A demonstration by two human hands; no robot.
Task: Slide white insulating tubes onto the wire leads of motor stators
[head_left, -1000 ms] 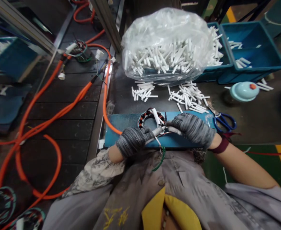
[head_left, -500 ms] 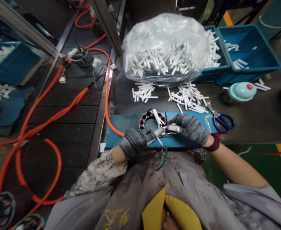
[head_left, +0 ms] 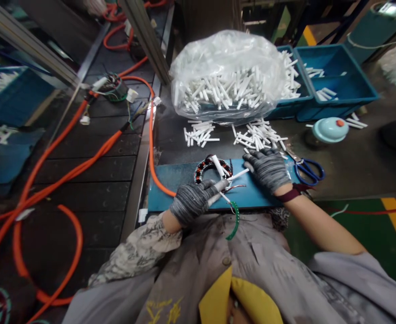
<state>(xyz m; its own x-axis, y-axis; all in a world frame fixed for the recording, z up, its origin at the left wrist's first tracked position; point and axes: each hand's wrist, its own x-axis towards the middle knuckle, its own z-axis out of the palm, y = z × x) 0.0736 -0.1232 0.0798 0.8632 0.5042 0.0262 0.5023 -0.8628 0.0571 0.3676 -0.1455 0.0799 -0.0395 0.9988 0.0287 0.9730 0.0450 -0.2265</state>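
Observation:
A motor stator ring (head_left: 198, 172) with dark and orange windings lies on the blue board (head_left: 166, 180). My left hand (head_left: 194, 200), in a grey knit glove with pale fingertips, pinches the ring's wire leads at its near side. A white sleeve tube (head_left: 239, 174) sticks out from there to the right, and thin bare-ended wires lie beside it. Another white tube (head_left: 218, 165) stands across the ring. Below the left fingertips hangs a curved green strip (head_left: 234, 222). My right hand (head_left: 270, 168), gloved alike, has its fingers stretched toward the loose white tubes (head_left: 259, 136), apparently holding nothing.
Blue-handled scissors (head_left: 308, 171) lie right of my right hand. Behind are a clear plastic bag (head_left: 231, 58) of white tubes, a blue bin (head_left: 353, 101) and a light-blue lidded container (head_left: 330, 129). An orange hose (head_left: 151, 148) runs along the left, beside a metal post (head_left: 147, 40).
My right hand has let go near the wire leads and moved up and right to the loose tubes. My left hand stays at the leads; the white sleeve tube there now shows uncovered.

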